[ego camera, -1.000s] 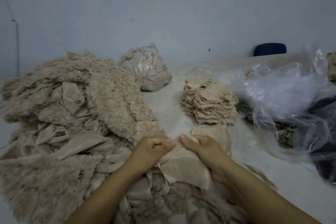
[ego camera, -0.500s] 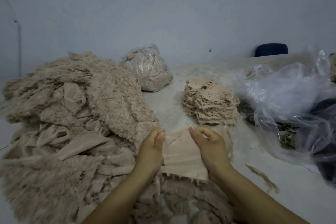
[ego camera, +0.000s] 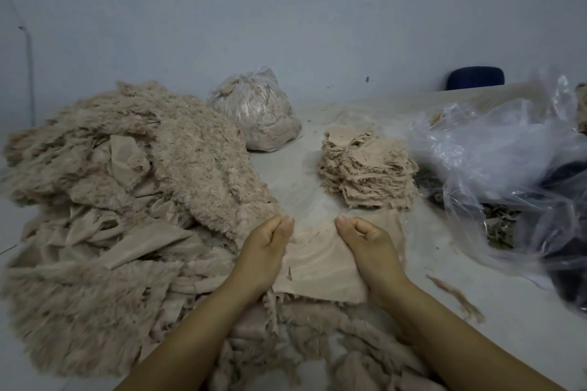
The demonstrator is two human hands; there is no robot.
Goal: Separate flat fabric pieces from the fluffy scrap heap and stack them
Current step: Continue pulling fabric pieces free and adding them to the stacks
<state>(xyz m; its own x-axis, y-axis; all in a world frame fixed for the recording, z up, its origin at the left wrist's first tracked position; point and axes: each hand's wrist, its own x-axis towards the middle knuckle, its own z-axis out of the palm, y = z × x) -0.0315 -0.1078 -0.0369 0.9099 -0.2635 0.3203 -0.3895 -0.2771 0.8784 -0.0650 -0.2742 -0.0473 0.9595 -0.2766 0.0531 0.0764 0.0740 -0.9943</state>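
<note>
Both hands are pinching the same flat fabric piece (ego camera: pixel 320 263) by its far corners, left hand (ego camera: pixel 265 259) on the left corner and right hand (ego camera: pixel 370 255) on the right, thumbs on top and fingers curled under, so the beige piece is spread out taut between them. It sits near the front edge of the worktop (ego camera: pixel 508 343), its near edge lying over the frayed scraps at the bottom.

Left of the hands is the fluffy scrap heap (ego camera: pixel 133 200), a big mound of shaggy beige pile mixed with smooth lining bits, taking up most of the worktop's left side and touching the left hand. Just past the held piece, toward the back, is the stack of flat pieces (ego camera: pixel 368 170), pretty tall with ragged edges.

Further back near the wall there's a tied plastic bag (ego camera: pixel 257 111) stuffed with the same fluff. Over on the right edge is a crumpled clear plastic sheet (ego camera: pixel 495 149) over some dark stuff, plus a loose strip of fluff (ego camera: pixel 457 298) near the right forearm.
</note>
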